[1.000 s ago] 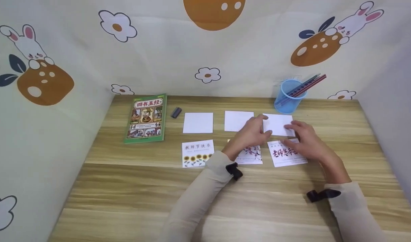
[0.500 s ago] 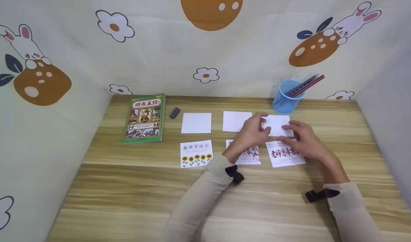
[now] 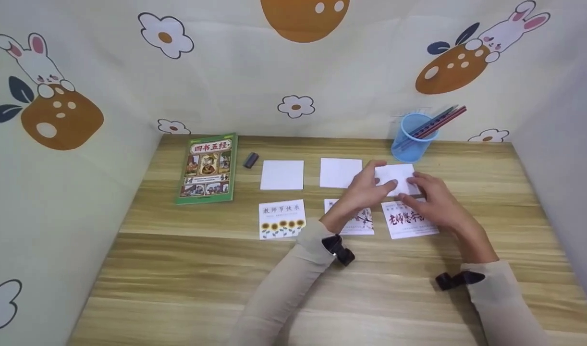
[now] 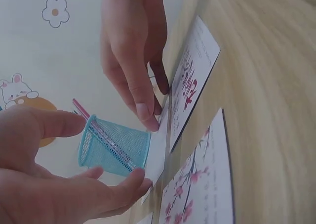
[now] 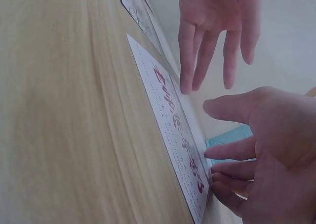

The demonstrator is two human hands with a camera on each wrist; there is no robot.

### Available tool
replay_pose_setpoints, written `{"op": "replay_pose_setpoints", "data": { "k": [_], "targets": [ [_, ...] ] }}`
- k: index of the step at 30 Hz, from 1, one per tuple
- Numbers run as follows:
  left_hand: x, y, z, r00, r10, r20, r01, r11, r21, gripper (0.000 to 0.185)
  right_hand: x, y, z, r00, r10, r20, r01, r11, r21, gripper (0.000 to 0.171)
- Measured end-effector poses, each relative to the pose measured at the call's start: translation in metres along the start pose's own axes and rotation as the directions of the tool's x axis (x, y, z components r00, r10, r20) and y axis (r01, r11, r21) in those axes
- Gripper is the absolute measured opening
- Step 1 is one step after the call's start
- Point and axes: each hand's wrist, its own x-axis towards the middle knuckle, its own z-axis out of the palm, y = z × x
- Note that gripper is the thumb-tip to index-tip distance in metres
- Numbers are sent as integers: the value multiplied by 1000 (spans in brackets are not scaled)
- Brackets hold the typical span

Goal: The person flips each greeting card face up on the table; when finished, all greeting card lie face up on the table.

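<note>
Head view: blank white card (image 3: 399,177) lies just in front of the blue pen cup (image 3: 411,138), near the desk's (image 3: 178,269) back edge; bare wood is toward the person. Left hand (image 3: 365,190) and right hand (image 3: 430,199) touch the card with fingers nearly straight, gripping nothing. Card's near edge is hidden under both hands.

Both arms are stretched forward in pale sleeves, a dark strap worn at each wrist. The left hand (image 3: 365,188) and right hand (image 3: 430,199) are held close together, palms down, fingers extended and slightly spread.
</note>
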Motion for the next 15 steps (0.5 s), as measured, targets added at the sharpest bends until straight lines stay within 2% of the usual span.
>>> {"op": "replay_pose_setpoints", "data": {
  "k": [6, 12, 15],
  "targets": [
    [1, -1, 3, 998, -59, -28, 53, 980, -193, 67, 0, 0, -1, 1000, 9, -2, -9, 1000, -1, 62],
    [3, -4, 2, 995, -95, 24, 98, 961, -258, 77, -1, 0, -2, 999, 45, -3, -45, 999, 0, 64],
    [4, -5, 1, 995, -100, 10, 98, 941, -323, 76, 0, 0, -2, 999, 43, -2, -43, 999, 2, 65]
  ]
}}
